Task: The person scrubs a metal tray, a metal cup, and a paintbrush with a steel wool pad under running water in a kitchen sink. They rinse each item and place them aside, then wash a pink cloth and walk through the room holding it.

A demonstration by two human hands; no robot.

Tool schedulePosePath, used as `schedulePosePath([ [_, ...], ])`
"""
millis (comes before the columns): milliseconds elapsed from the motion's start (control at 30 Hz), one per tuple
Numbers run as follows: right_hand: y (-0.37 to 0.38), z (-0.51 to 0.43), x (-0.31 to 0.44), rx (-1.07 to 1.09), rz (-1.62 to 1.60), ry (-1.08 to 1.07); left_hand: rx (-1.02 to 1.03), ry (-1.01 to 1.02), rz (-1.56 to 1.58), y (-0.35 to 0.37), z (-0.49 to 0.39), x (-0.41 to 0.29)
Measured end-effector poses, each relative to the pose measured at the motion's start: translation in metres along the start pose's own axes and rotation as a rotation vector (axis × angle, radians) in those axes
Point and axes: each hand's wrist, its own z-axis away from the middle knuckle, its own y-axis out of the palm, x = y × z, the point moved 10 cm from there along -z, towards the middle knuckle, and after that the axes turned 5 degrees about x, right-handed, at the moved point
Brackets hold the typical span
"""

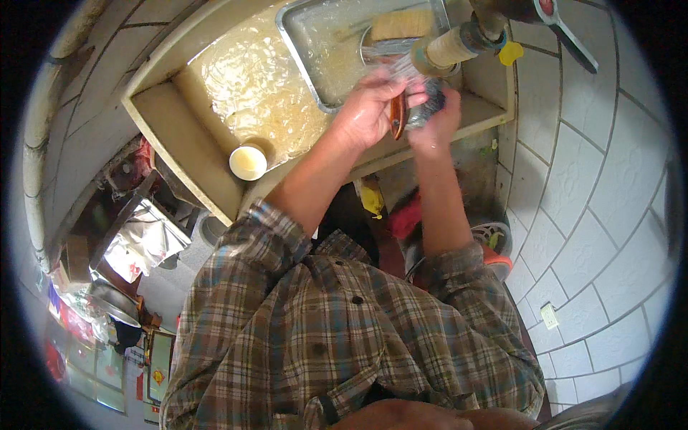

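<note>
My left hand (368,105) grips a utensil by its reddish-brown riveted handle (397,117); its working end is hidden among the fingers and the running water. Close beside it, my right hand (442,121) is closed around a dark grey scrubbing pad (427,105), blurred and wet. Both hands are over the near right part of a stone-coloured sink (180,156), under the faucet (446,51). Water streams from the faucet's cloth-wrapped end onto the fingers of my left hand.
A rectangular metal tray (301,59) holding water stands in the sink. In it are a round metal container (367,45) and a tan block (402,24). A white cup (248,162) stands at the sink's near left. Tiled wall (586,140) rises on the right.
</note>
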Motion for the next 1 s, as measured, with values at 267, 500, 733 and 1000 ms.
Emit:
schedulePosePath([
  [267, -0.022, 0.053, 0.08, -0.182, 1.176, -0.557, -0.244, -0.018, -0.026, -0.053, 0.028, -0.002],
  [500, 0.026, 0.06, 0.034, 0.086, 1.804, -0.842, -0.679, -0.194, -0.18, -0.121, 0.0, -0.037],
  [733, 0.023, 0.059, 0.032, 0.056, 1.854, -0.815, -0.759, -0.058, -0.251, -0.146, -0.026, -0.039],
  [1000, 0.012, 0.058, 0.039, -0.119, 1.728, -0.737, -0.645, 0.329, -1.33, -0.151, 0.132, -0.102],
])
